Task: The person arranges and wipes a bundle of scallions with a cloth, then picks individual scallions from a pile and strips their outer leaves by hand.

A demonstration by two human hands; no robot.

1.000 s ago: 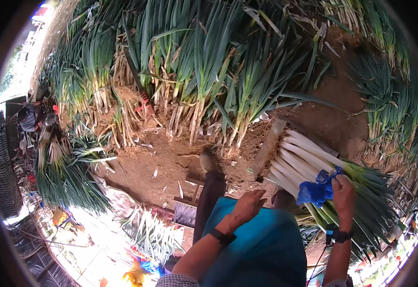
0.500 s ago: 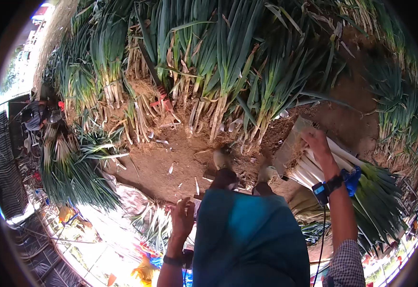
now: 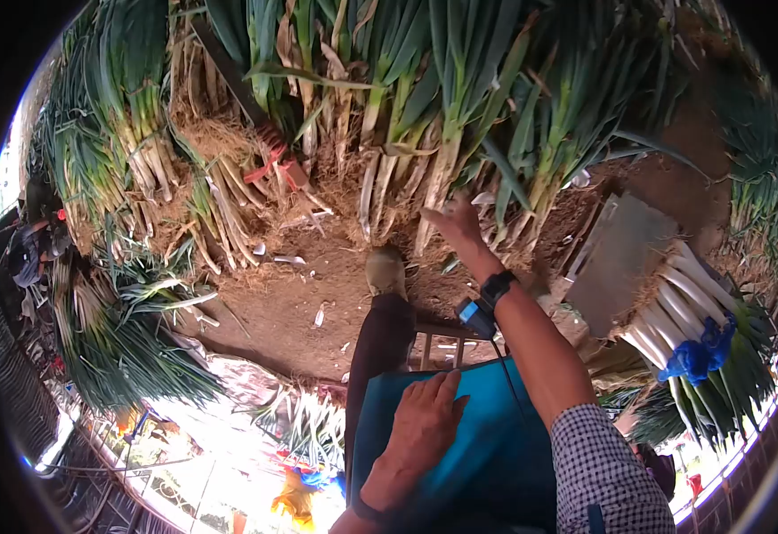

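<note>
I have the right grip (image 3: 457, 222) spread just beside upright leeks (image 3: 447, 147), their stalks pale and slender, roots wiry; I can't make out contact. My left grip (image 3: 425, 416), fingers loosely extended, lies over smooth teal cloth (image 3: 491, 436). Leaf tops are cropped; glare blanks the lower left.

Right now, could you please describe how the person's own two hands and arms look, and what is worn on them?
The right hand and left hand wear no gloves. The right wrist has a black strap with a small black-and-blue device and a thin dark cable; above is a dark-and-white checked sleeve. The left wrist has a dark band.
</note>
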